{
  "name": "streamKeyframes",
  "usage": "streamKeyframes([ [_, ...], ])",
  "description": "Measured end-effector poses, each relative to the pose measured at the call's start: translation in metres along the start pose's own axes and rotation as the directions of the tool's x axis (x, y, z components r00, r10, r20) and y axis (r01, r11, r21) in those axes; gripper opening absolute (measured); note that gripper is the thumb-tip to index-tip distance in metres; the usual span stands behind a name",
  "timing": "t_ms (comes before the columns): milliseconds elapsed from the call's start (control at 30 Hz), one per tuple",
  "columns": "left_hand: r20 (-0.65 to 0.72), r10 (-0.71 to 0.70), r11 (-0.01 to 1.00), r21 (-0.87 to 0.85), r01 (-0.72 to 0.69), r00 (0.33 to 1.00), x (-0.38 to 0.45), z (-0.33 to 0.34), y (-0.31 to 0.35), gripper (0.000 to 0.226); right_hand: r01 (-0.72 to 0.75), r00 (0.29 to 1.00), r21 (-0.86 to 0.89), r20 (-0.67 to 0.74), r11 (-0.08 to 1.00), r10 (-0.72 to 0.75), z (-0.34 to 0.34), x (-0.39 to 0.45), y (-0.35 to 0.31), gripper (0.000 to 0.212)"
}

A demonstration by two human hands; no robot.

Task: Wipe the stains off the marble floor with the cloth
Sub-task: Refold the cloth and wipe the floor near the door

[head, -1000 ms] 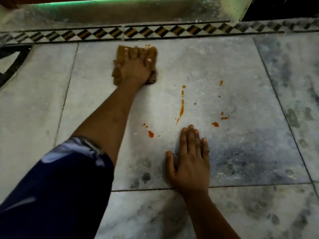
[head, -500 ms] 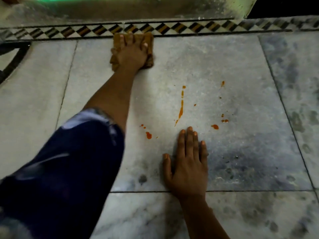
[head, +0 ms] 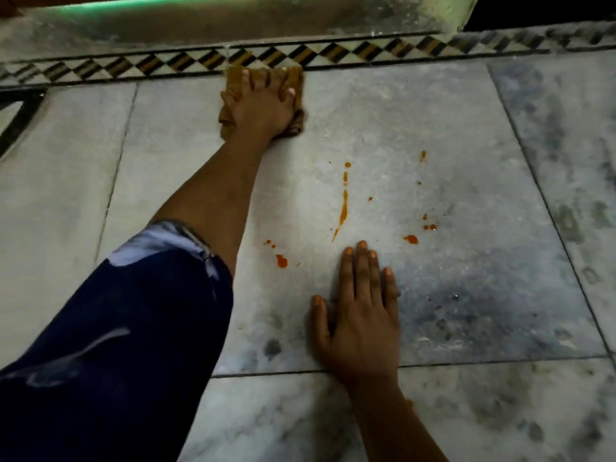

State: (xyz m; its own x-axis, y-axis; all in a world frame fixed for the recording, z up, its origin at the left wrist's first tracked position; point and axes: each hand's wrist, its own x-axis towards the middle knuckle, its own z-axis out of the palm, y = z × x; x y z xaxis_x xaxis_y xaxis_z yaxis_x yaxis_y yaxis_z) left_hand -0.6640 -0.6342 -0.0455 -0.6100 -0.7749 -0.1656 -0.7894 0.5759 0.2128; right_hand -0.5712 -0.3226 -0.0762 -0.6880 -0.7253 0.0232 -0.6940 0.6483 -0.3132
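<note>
Left hand presses the cloth flat at twelve o'clock, right hand spread on the marble floor; next, drag toward the stains at five o'clock.

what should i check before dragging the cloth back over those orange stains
1. Cloth under the left hand, fingers spread flat on it: ok.
2. Cloth on the floor at the patterned border, away from the stains: ok as a start.
3. Long orange streak and the drop lie uncovered between cloth and body: ok.
4. Right hand flat on the marble floor, fingertips close to the streak's lower end: not ok, may get in the way.
5. Cloth damp or dry: cannot tell.
</note>
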Motion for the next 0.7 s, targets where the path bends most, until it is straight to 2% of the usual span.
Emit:
streamKeyframes([
  [133, 0.005, 0.296, 0.951, 0.093, -0.295, 0.955, -0.073, 0.013, -0.020, 0.057, 0.007, 1.000, 0.005, -0.023, 1.000, -0.007, -0.002, -0.001, -0.002, 0.074],
  [200, -0.032, 0.349, 0.933, 0.105, -0.344, 0.937, -0.128, 0.017, -0.048, 0.058, 0.005, 1.000, 0.008, -0.025, 1.000, -0.004, -0.003, -0.001, -0.002, 0.073],
  [233, -0.054, 0.330, 0.939, 0.116, -0.323, 0.942, -0.148, 0.017, -0.060, 0.058, -0.004, 1.000, 0.010, -0.016, 1.000, 0.004, -0.003, -0.004, -0.004, 0.073],
  [300, -0.088, 0.199, 0.976, 0.104, -0.190, 0.976, -0.153, 0.020, -0.066, 0.054, 0.006, 1.000, 0.000, -0.009, 1.000, -0.006, -0.003, -0.002, -0.003, 0.073],
  [433, -0.047, -0.005, 0.998, 0.069, 0.009, 0.999, -0.128, 0.021, -0.033, 0.050, 0.015, 1.000, -0.005, -0.017, 1.000, -0.015, -0.002, -0.002, 0.000, 0.073],
  [533, -0.015, 0.036, 0.996, 0.087, -0.034, 0.999, -0.153, 0.030, -0.028, 0.052, 0.025, 0.999, -0.002, -0.022, 1.000, -0.025, -0.002, -0.004, -0.001, 0.073],
  [633, -0.088, 0.133, 0.974, 0.193, -0.114, 0.987, -0.219, 0.043, -0.022, 0.057, 0.030, 0.999, -0.015, -0.027, 0.999, -0.031, 0.000, -0.003, 0.001, 0.073],
  [700, -0.125, 0.157, 0.964, 0.236, -0.125, 0.980, -0.230, 0.041, -0.016, 0.055, 0.038, 0.999, -0.025, -0.031, 0.999, -0.039, 0.001, -0.004, 0.002, 0.074],
])
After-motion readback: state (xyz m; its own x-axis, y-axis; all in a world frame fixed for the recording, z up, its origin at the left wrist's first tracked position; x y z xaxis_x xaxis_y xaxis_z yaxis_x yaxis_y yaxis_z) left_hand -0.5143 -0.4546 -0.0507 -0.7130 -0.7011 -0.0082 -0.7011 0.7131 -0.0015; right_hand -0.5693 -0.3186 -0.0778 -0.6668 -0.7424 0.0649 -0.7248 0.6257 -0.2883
